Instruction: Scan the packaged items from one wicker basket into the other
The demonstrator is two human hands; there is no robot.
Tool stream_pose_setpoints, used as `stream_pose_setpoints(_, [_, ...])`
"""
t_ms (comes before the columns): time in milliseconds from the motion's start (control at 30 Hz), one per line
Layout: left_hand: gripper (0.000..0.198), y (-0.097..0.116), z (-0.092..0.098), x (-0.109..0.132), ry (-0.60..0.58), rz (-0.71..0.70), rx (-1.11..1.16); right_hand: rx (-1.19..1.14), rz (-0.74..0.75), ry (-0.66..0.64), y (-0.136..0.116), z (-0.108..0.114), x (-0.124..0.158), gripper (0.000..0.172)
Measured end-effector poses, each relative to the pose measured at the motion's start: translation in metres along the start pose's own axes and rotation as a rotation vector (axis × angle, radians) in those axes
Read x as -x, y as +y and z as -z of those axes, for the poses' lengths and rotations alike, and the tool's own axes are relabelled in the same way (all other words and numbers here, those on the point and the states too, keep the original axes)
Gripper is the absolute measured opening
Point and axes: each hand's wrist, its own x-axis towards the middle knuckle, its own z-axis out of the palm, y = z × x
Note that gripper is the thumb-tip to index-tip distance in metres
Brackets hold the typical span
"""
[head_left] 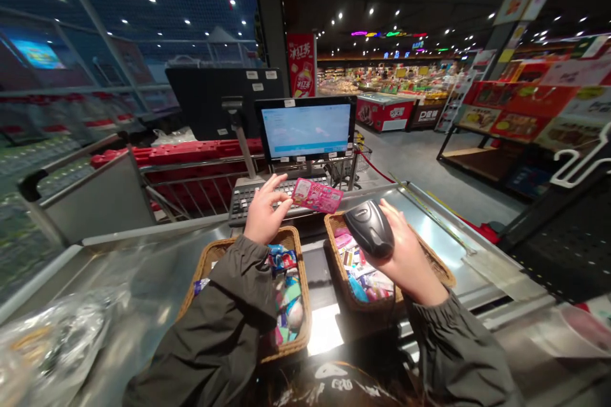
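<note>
My left hand (pixel 268 208) pinches one end of a flat pink printed packet (pixel 317 196) between thumb and fingers, in front of the keyboard (pixel 242 201). In my right hand (pixel 405 257) is a black handheld barcode scanner (pixel 370 229), its head tilted toward the packet. Packet and scanner are a short way apart. Below my left forearm stands a wicker basket (pixel 305 318) holding several small colourful items, partly hidden by the sleeve. A second wicker basket (pixel 330 248) of small packets sits under the scanner and my right hand.
A lit checkout screen (pixel 308 130) stands behind the keyboard, with a dark monitor back (pixel 214 105) beside it. Clear plastic bags (pixel 62 343) lie on the metal counter (pixel 157 267) at left. A white hanger (pixel 580 159) hangs at right; boxed goods (pixel 525 102) fill a rack beyond.
</note>
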Motion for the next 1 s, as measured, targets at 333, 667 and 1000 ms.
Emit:
stream_pose_setpoints(333, [0.022,-0.016,0.044,0.014,0.079,0.053,-0.042,-0.018,0.101,-0.092,-0.039,-0.020,-0.011,0.055])
stream_pose_setpoints(667, [0.021,-0.028,0.063,0.025,0.114,0.075,-0.039,-0.040,0.099,-0.158,-0.056,-0.032,-0.012,0.058])
stream_pose_setpoints(1000, [0.021,-0.036,0.070,0.030,0.129,0.078,-0.027,-0.032,0.108,-0.180,-0.062,-0.037,-0.012,0.057])
